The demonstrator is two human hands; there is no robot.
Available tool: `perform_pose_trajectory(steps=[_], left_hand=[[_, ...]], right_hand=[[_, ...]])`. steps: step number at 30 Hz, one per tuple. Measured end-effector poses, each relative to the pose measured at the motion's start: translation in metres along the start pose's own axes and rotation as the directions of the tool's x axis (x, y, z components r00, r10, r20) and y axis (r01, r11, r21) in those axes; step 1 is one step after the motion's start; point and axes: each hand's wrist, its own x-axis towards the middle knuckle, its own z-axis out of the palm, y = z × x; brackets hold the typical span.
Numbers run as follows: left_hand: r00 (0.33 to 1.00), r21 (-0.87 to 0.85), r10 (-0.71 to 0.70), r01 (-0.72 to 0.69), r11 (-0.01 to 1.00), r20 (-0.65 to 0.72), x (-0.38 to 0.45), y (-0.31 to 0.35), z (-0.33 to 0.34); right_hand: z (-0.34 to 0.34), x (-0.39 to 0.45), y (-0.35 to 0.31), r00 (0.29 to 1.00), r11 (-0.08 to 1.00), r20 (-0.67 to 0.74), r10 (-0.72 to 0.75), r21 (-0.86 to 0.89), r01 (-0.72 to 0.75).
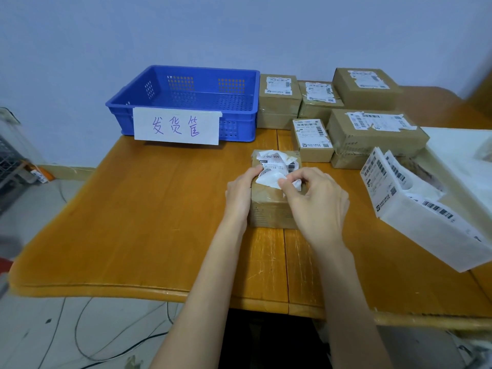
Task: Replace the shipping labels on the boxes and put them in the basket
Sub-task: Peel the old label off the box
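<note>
A small cardboard box (269, 209) sits on the wooden table (149, 214) in front of me. Its white shipping label (277, 162) is torn and partly peeled up. My left hand (241, 193) grips the box's left side, thumb on top. My right hand (316, 201) pinches the loose lower flap of the label. A blue basket (186, 99) with a handwritten paper sign stands at the back left with nothing in it. A strip of new labels (415, 198) on backing paper lies to the right.
Several more labelled cardboard boxes (372, 134) are grouped at the back right, beside the basket. White packing material (463, 161) lies at the far right. Cables run over the floor below the table's near edge. A wall stands behind the table.
</note>
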Motion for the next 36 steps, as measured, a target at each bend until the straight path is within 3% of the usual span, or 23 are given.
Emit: perform_pose_trajectory(steps=[4, 9, 16, 21, 28, 31, 36], left_hand=[[1.000, -0.013, 0.011, -0.011, 1.000, -0.001, 0.000, 0.000, 0.000], [1.000, -0.035, 0.012, -0.012, 0.999, 0.011, 0.001, -0.001, 0.000], [1.000, 0.002, 0.000, 0.000, 1.000, 0.023, 0.012, -0.011, 0.000], [1.000, -0.006, -0.020, 0.020, 1.000, 0.008, 0.021, -0.019, 0.000], [1.000, -0.005, 0.004, -0.004, 1.000, 0.012, 0.012, -0.009, 0.000], [1.000, -0.008, 0.003, -0.003, 1.000, 0.031, 0.011, -0.008, -0.001], [1.000, -0.006, 0.007, -0.007, 1.000, 0.030, 0.011, -0.009, -0.001]], right_hand=[[-0.004, -0.005, 0.012, 0.988, 0.987, 0.082, -0.127, 0.111, 0.118], [-0.015, -0.004, 0.025, 0.974, 0.938, 0.153, -0.169, 0.328, 0.111], [-0.007, 0.003, 0.019, 0.990, 0.983, 0.020, -0.138, 0.126, 0.135], [-0.002, 0.000, 0.012, 0.995, 0.985, -0.053, -0.082, 0.144, 0.089], [-0.009, -0.006, 0.024, 0.991, 0.853, 0.119, -0.067, 0.522, -0.005], [-0.005, -0.009, 0.028, 0.997, 0.917, 0.045, -0.058, 0.397, 0.035], [-0.002, -0.003, 0.023, 0.999, 0.955, -0.003, 0.053, 0.291, -0.050]])
